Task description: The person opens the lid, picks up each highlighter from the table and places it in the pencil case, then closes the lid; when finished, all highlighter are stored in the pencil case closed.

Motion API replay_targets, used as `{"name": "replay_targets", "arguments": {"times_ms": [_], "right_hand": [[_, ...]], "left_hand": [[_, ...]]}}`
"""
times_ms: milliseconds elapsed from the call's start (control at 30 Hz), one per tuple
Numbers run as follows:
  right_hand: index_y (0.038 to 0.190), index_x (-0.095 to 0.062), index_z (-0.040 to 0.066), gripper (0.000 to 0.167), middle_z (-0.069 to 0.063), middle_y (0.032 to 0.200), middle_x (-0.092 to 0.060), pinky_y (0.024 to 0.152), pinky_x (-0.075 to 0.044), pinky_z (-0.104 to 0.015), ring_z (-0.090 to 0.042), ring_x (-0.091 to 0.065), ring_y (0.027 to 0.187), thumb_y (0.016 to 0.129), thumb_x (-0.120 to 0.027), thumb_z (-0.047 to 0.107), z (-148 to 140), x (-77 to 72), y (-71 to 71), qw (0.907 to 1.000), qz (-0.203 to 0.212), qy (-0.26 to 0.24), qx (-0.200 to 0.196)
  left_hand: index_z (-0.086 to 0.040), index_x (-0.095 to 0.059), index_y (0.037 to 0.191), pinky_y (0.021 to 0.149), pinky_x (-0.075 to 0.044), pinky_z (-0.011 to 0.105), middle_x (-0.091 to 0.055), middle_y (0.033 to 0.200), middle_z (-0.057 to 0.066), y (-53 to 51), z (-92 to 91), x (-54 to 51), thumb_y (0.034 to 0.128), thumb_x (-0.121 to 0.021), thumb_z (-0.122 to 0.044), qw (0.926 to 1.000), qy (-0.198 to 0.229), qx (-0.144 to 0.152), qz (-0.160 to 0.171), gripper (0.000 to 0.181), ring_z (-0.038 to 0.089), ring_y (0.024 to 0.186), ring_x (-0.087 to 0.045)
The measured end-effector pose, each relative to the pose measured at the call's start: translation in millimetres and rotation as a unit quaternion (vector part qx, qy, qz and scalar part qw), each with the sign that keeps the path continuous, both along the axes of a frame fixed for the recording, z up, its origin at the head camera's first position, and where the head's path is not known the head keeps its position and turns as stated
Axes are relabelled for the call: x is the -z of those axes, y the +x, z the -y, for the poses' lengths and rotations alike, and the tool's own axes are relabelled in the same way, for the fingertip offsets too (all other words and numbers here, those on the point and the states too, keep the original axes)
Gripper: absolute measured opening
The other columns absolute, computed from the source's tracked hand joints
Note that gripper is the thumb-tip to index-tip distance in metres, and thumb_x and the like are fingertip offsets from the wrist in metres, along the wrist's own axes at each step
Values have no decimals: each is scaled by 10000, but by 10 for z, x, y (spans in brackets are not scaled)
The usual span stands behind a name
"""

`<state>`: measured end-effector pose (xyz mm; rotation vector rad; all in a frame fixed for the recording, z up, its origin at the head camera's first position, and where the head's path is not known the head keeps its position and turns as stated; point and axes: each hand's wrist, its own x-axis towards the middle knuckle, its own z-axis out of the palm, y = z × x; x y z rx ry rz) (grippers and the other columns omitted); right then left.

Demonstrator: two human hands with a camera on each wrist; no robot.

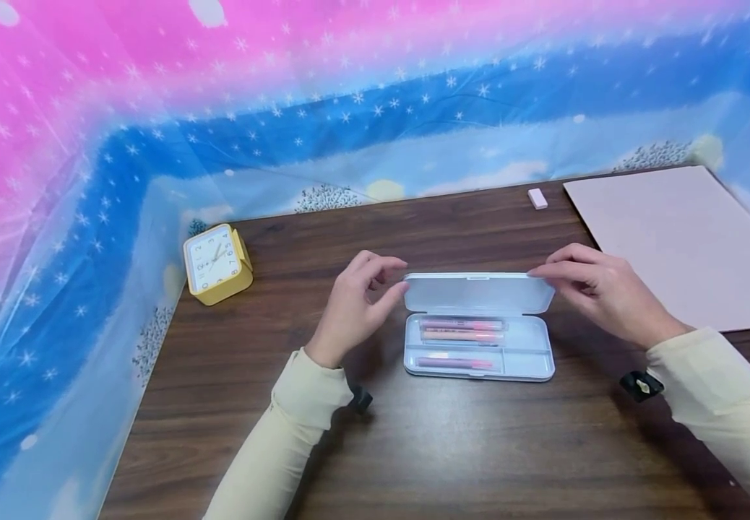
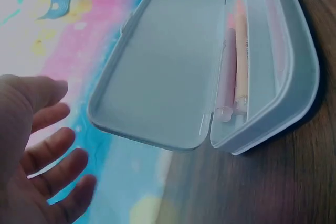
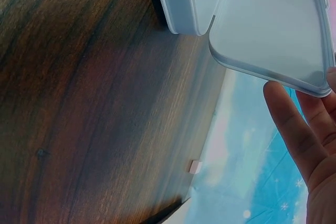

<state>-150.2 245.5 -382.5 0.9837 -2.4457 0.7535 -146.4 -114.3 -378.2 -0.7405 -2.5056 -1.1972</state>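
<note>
A light-blue pencil case [image 1: 479, 365] lies open on the table, its lid [image 1: 477, 295] raised at the back. Two pens [image 1: 462, 331], one pinkish and one orange, lie in its rear compartment; another pink pen [image 1: 454, 363] is in the front one. My right hand [image 1: 599, 289] pinches the lid's upper right corner, the thumb on the inner face and fingers [image 3: 296, 132] behind, as the right wrist view shows. At the lid's left end is my left hand [image 1: 362, 303], fingers loosely bent and apart from the lid in the left wrist view.
A yellow alarm clock [image 1: 217, 263] stands at the left back of the wooden table [image 1: 479, 448]. A small pale pink eraser [image 1: 537, 198] lies near the back edge. To the right is a large pale board [image 1: 687, 245]. Patterned cloth [image 1: 349, 94] hangs behind and to the left.
</note>
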Motion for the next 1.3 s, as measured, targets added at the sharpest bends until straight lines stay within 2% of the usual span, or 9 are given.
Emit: {"name": "replay_targets", "arguments": {"times_ms": [133,233,333,700,900,1000,1133,1233,1300], "right_hand": [[1089,-754,181,452,51,1020,-654,705,-447,-95,-12,-560,857,748,-771,-115,0,27,28,10000,42,5,66],[1087,-755,186,457,55,1018,-655,701,-443,-98,-7,-560,857,747,-769,-119,4,47,35,10000,6,-65,18],[1079,-757,186,464,55,1017,-658,699,-435,-98,-3,-560,857,739,-769,-128,9,61,40,9998,-60,-161,-77],[1064,-756,166,421,55,1009,-669,667,-438,-114,12,-558,841,742,-771,-105,13,65,77,9998,-23,-217,-40],[1053,-757,176,389,70,1012,-668,749,-450,-128,-24,-590,884,739,-784,-52,3,81,178,9996,8,-226,-187],[1042,-759,190,354,90,1025,-652,799,-438,-108,-19,-586,905,754,-789,-14,-2,85,248,9996,128,-125,-222],[1045,-754,215,336,111,1052,-640,831,-433,-103,-3,-585,935,772,-789,22,-11,98,337,9988,346,118,-328],[1059,-748,228,319,96,1095,-643,872,-421,-114,-21,-587,985,785,-790,70,-11,128,399,9970,435,374,-516],[1064,-746,225,277,65,1133,-652,887,-423,-124,-54,-597,1022,806,-785,131,-4,156,436,9957,311,539,-691]], "left_hand": [[-80,-682,1172,847,-567,376,-608,1039,59,-65,-6,72,936,-680,-178,9982,38,335,493,256,196,934,-609],[-91,-684,1172,847,-566,348,-622,1065,26,-98,-34,113,955,-654,-182,9962,47,549,669,237,143,924,-608],[-116,-688,1156,818,-560,301,-640,1063,4,-113,-51,130,972,-630,-187,9950,40,626,778,206,128,886,-602],[-139,-706,1101,766,-550,266,-663,1039,-6,-80,-51,118,981,-606,-149,9947,32,624,817,157,102,847,-581],[-128,-709,1080,817,-563,286,-672,1045,4,14,-5,126,964,-627,-138,9912,121,998,859,143,99,898,-620],[-131,-702,1087,856,-562,314,-666,1054,-9,70,30,138,960,-633,-148,9883,-80,1267,841,146,96,944,-627],[-142,-698,1101,901,-552,346,-656,1081,-18,151,61,152,951,-653,-186,9838,-581,1527,733,163,86,992,-611],[-157,-703,1096,929,-534,331,-642,1092,-34,218,63,161,936,-671,-222,9799,-1056,1612,519,176,86,1026,-585],[-162,-705,1094,933,-519,307,-632,1090,-42,258,55,170,928,-680,-241,9754,-1417,1665,278,185,93,1035,-566]]}}
